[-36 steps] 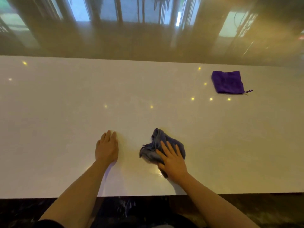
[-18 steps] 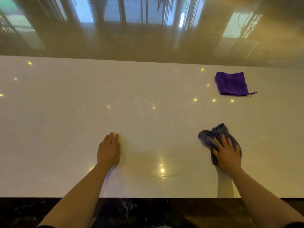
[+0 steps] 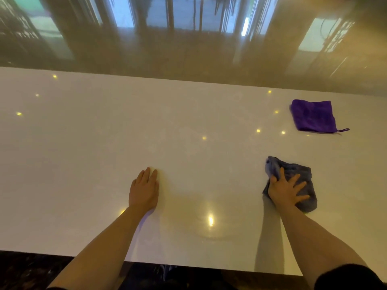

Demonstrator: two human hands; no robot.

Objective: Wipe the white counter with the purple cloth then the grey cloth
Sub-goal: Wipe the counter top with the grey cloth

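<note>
The glossy white counter (image 3: 104, 153) fills the middle of the view. My right hand (image 3: 285, 190) presses flat with spread fingers on the crumpled grey cloth (image 3: 301, 174) at the near right of the counter. My left hand (image 3: 144, 190) lies palm down on the bare counter near its front edge, fingers together, holding nothing. The purple cloth (image 3: 313, 116) lies folded flat at the far right, apart from both hands, with a small loop at its near right corner.
A shiny brown floor (image 3: 188, 49) with window reflections lies beyond the counter's far edge. The counter's near edge (image 3: 209, 266) runs just below my forearms, with dark stone under it. Small ceiling-light reflections dot the counter.
My right hand has slid the grey cloth from the counter's centre to the right, and now its fingers spread wider on it. The left hand has stayed in place.
</note>
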